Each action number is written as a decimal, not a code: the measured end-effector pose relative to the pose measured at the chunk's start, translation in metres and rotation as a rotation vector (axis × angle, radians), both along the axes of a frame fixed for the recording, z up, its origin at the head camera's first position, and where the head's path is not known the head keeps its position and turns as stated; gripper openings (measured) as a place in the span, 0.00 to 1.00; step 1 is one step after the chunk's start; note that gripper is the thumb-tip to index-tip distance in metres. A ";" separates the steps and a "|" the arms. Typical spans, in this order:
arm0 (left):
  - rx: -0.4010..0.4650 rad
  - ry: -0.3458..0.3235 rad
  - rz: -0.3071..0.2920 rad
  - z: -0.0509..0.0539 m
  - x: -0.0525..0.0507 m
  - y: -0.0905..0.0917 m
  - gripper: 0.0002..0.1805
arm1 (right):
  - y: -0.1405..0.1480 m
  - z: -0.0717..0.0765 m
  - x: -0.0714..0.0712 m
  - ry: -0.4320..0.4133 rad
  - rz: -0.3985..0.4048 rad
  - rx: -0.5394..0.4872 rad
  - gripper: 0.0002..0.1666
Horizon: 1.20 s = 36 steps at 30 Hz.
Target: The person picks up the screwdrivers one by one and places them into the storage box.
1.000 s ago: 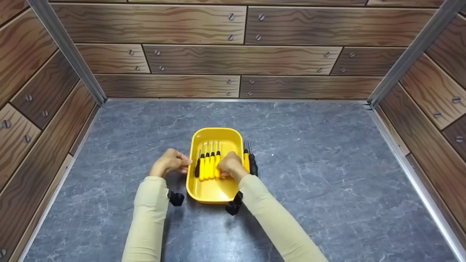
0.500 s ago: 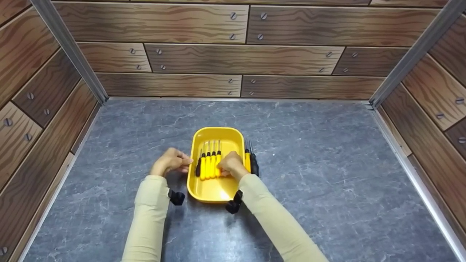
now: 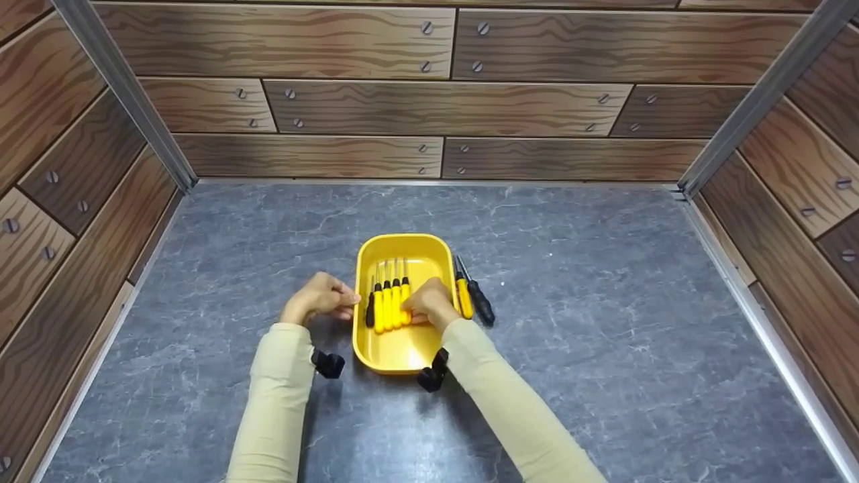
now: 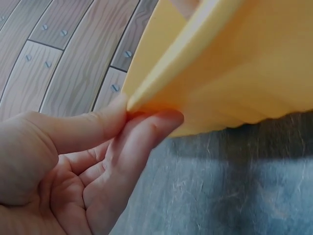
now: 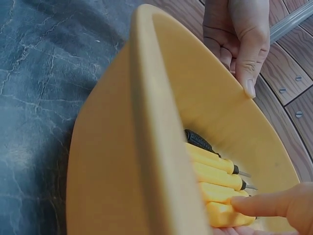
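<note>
A yellow tray (image 3: 396, 355) with rounded corners stands on the grey marbled surface. My left hand (image 3: 325, 296) pinches its left rim between thumb and fingers; the left wrist view shows the thumb (image 4: 90, 129) pressed on the rim. Inside the tray, several yellow-handled screwdrivers (image 3: 387, 308) lie side by side, shafts pointing away, with a black-handled screwdriver (image 3: 370, 312) at their left. My right hand (image 3: 428, 300) reaches over the right wall into the tray. In the right wrist view its thumb and fingers pinch the nearest yellow screwdriver (image 5: 225, 214); its lower fingers are partly hidden.
Just outside the tray's right wall lie a yellow-handled screwdriver (image 3: 464, 295) and a black-handled screwdriver (image 3: 480, 303). Wood-patterned panels (image 3: 376, 107) wall in the back and sides, with metal strips along the corners and edges.
The tray has slid slightly right with both hands and the screwdrivers inside. The two screwdrivers outside have shifted right, and the black one's handle has swung outward.
</note>
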<state>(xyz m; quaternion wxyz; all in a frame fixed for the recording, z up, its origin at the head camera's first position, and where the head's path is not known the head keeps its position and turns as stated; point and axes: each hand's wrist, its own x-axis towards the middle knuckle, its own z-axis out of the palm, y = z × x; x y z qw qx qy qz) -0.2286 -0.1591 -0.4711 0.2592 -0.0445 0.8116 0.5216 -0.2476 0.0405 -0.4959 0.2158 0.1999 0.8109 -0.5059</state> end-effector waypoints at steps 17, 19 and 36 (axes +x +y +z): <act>-0.083 0.049 -0.001 0.010 -0.004 0.000 0.13 | -0.002 0.012 0.004 -0.008 0.055 0.073 0.13; -0.087 0.047 -0.002 0.010 -0.004 -0.001 0.13 | -0.002 0.013 0.006 -0.009 0.060 0.065 0.12; -0.080 0.006 0.031 0.011 -0.004 -0.003 0.14 | 0.009 0.035 0.029 0.106 0.205 0.068 0.08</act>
